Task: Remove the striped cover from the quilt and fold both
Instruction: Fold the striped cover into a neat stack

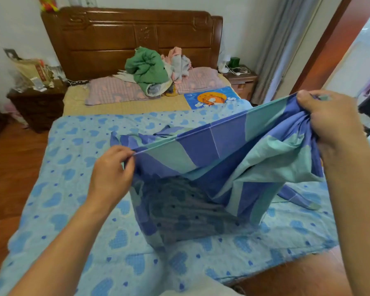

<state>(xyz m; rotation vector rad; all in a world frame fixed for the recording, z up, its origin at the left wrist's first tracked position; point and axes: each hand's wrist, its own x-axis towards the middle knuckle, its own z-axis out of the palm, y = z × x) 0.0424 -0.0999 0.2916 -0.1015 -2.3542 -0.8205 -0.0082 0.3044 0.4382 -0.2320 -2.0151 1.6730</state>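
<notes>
Fingers of our left hand (113, 167) pinch the striped cover (222, 159) edge at frame centre-left, and our right hand (331, 116) bunches a fistful at upper right, so the hem stretches taut for folding. Quilt (77, 189), heart-printed, lies flat beneath on the bed, already uncovered.

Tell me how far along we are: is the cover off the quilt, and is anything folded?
Done: the striped cover looks off the heart-print quilt, which lies spread flat on the bed. In hand: the left hand pinches the cover's edge and the right hand grips a bunched end. Left: neither is folded yet.
</notes>
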